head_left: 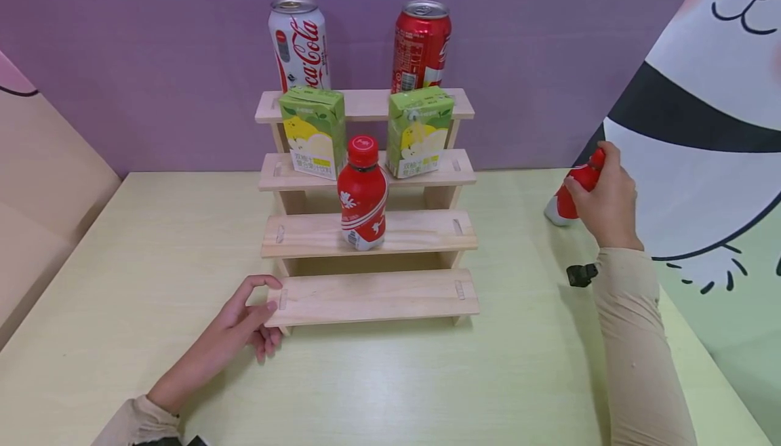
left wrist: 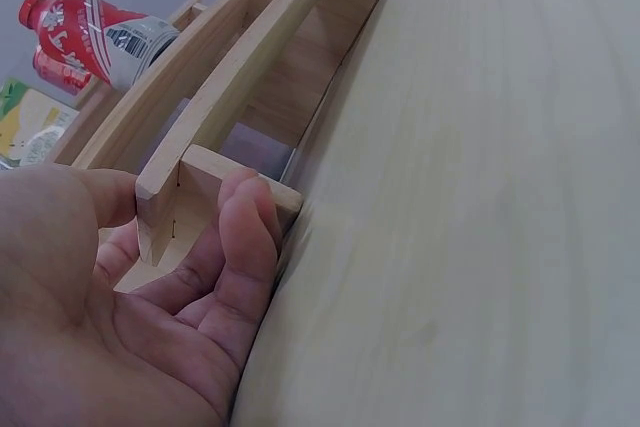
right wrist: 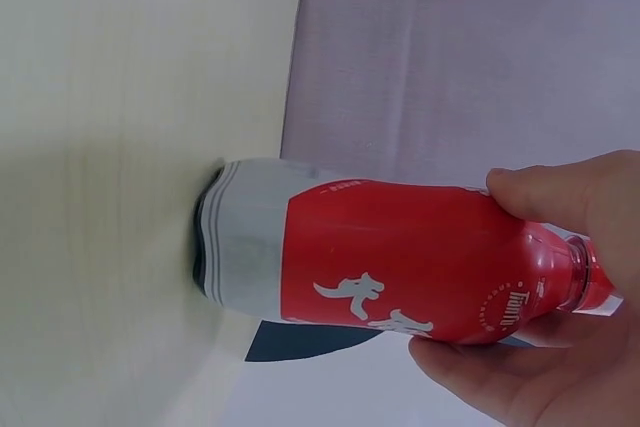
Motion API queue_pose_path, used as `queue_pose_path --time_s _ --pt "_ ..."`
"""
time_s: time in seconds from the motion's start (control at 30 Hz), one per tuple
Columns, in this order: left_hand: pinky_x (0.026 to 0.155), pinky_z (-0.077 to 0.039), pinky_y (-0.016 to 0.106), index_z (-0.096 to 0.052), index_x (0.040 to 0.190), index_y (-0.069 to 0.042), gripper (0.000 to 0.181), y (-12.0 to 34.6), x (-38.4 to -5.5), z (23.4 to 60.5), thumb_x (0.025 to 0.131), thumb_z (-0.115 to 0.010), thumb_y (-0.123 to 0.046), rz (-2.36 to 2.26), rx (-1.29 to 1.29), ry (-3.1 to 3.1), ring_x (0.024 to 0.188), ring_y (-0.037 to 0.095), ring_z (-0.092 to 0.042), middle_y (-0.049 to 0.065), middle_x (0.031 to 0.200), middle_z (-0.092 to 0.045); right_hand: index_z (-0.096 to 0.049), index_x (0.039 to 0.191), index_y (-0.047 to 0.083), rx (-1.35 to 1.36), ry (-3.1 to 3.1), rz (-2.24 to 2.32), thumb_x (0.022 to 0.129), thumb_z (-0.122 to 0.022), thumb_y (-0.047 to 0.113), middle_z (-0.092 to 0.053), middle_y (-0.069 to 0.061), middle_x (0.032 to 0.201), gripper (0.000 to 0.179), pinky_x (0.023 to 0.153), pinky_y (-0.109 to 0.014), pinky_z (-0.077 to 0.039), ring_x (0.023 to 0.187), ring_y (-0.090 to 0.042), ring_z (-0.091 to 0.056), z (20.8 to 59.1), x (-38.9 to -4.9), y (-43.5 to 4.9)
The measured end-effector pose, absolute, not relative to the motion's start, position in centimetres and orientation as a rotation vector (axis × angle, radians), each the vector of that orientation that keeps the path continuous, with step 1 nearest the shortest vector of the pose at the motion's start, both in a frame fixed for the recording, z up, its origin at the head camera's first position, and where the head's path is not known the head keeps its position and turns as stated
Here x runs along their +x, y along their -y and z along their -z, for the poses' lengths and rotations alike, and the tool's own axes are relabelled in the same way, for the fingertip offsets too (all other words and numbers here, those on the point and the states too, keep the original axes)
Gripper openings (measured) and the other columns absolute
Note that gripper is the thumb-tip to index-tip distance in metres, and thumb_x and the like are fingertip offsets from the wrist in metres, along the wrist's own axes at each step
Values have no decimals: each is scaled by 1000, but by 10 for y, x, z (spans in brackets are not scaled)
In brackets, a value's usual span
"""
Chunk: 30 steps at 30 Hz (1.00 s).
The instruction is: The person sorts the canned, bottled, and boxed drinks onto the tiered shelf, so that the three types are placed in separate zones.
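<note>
My left hand (head_left: 234, 324) grips the left end of the lowest step of a wooden stepped rack (head_left: 372, 298). In the left wrist view, thumb and curled fingers lie about the end of that step (left wrist: 165, 187). Far to the right, my right hand (head_left: 612, 205) holds a red and white bottle (head_left: 566, 207) near its neck. The right wrist view shows this bottle (right wrist: 390, 262) between thumb and fingers, its base at the table; whether it touches cannot be told. A similar red bottle (head_left: 363, 198) stands upright on the rack's second step from the bottom.
Two green juice cartons (head_left: 314, 131) (head_left: 419, 133) stand on the third step. At the top are a white Coca-Cola can (head_left: 299, 43) and a red can (head_left: 421, 46). A purple wall (head_left: 195, 66) rises behind the pale table (head_left: 183, 229); a cartoon panel (head_left: 702, 181) borders the right.
</note>
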<state>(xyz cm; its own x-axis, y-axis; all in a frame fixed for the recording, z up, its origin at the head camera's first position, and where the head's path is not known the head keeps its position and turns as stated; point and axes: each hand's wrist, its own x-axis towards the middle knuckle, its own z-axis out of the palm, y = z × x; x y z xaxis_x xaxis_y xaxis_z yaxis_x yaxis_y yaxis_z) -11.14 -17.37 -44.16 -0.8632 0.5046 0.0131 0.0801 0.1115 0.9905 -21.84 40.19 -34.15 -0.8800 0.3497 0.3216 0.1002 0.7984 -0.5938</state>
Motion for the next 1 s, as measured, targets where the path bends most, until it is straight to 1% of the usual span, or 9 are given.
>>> queue_pose_path --time_s 0.2,0.6,0.8,1.0 --pt "51 -55 38 -31 136 -13 30 173 -111 441 109 -41 -22 -1803 569 -2073 57 26 -59 20 73 -63 -9 159 21 -334 2572 -824 93 -69 16 -35 -23 153 89 93 -67 -46 137 -47 -37 344 -221 -399" --pt "51 -55 37 -30 136 -13 30 174 -111 442 110 -40 -21 -1796 577 -2073 58 26 -59 21 75 -63 -7 159 24 -232 2589 -791 90 -72 13 -32 -21 154 94 92 -68 -46 138 -44 -35 351 -230 -381" --pt "51 -55 37 -29 137 -12 30 174 -111 443 110 -39 -20 -1799 604 -2067 58 27 -59 21 75 -62 -10 158 24 -186 2584 -781 90 -71 12 -35 -21 152 92 92 -67 -47 136 -43 -38 352 -231 -375" --pt "49 -54 38 -28 137 -11 30 174 -111 442 110 -39 -19 -1804 619 -2066 58 28 -59 22 75 -62 -10 158 24 -188 2583 -792 91 -70 13 -35 -21 152 90 91 -67 -47 136 -43 -38 353 -230 -374"
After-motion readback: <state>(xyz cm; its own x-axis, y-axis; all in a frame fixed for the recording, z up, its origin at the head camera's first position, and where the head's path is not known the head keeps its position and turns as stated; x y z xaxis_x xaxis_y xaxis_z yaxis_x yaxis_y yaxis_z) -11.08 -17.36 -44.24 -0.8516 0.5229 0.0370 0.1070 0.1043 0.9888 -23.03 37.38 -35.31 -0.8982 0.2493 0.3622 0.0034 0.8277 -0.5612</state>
